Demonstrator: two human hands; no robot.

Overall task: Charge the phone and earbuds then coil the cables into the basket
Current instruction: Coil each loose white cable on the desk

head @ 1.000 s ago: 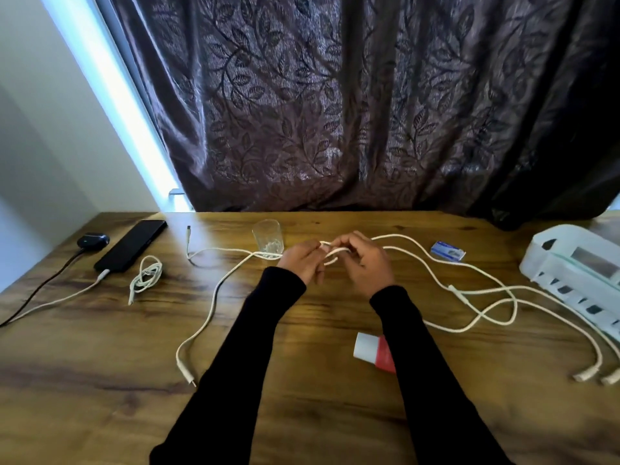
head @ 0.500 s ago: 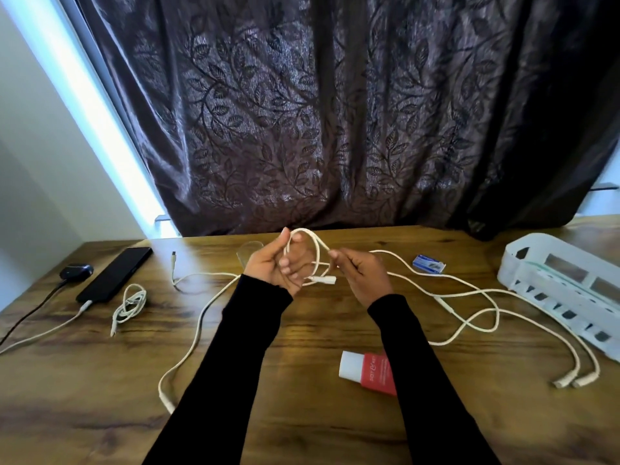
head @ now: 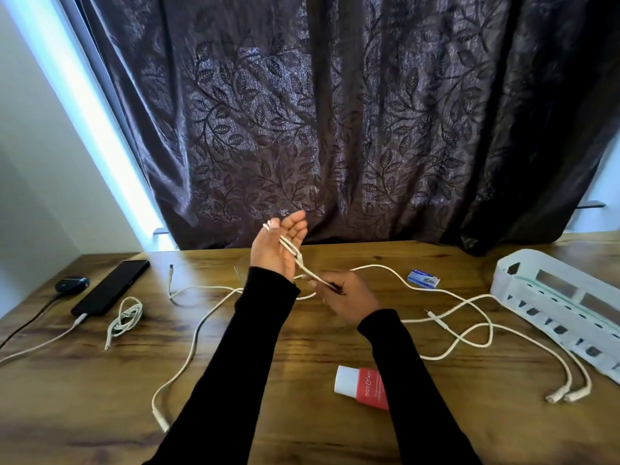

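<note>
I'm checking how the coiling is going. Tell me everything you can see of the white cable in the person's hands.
The white cable is long, thin and looks rubbery. A doubled loop runs around the raised left hand, palm up, fingers mostly straight. The right hand pinches it below. The rest trails loosely across the wooden table toward the white basket, ending in two plugs near the table's right edge. Not yet in the basket.

Left hand raised, palm open; right hand pinching.
</note>
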